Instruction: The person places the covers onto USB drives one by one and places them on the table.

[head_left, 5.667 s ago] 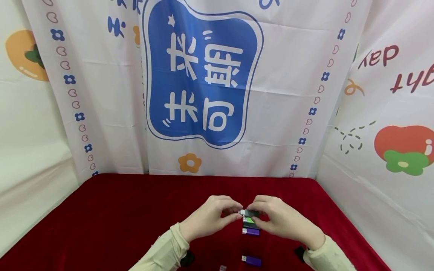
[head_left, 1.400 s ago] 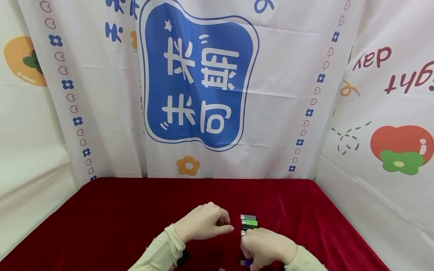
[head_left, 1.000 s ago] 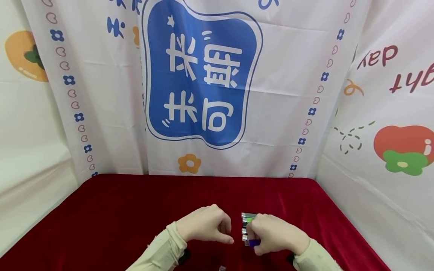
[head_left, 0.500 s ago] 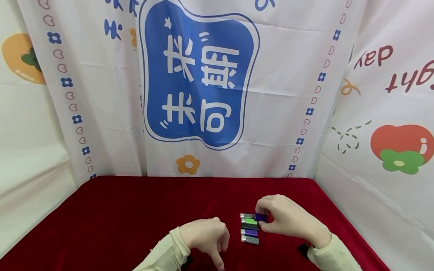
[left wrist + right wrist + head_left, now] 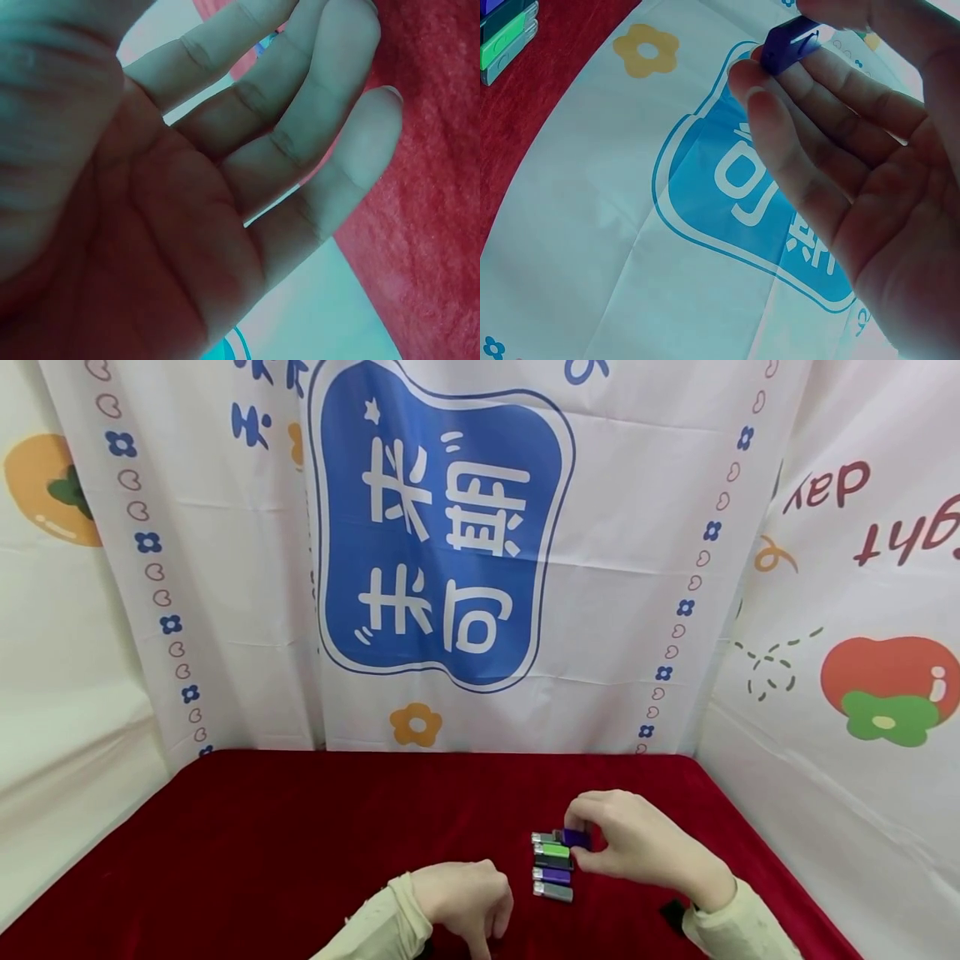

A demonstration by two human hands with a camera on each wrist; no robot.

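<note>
My right hand (image 5: 637, 839) pinches a purple USB stick (image 5: 576, 838) between thumb and fingers, its metal plug toward the left. In the right wrist view this purple stick (image 5: 786, 49) shows at the fingertips. Just left of it lies a row of USB sticks, plugs to the left: a grey one (image 5: 543, 838) farthest away, then a green one (image 5: 555, 852), a black one (image 5: 553, 862), a purple one (image 5: 553, 876) and a nearer grey one (image 5: 555, 892). My left hand (image 5: 467, 897) points down at the front; its thumb and index tips are cut off, so I cannot tell whether it pinches anything.
The sticks lie on a red cloth-covered table (image 5: 300, 843). White printed curtains (image 5: 637, 527) enclose its back and both sides. Part of a black thing (image 5: 673, 913) shows beside the right wrist.
My right hand picked up the purple stick from the front and carried it to the row's far end. A nearer grey stick now lies in the row. My left hand moved down toward a small clear piece, now out of view.
</note>
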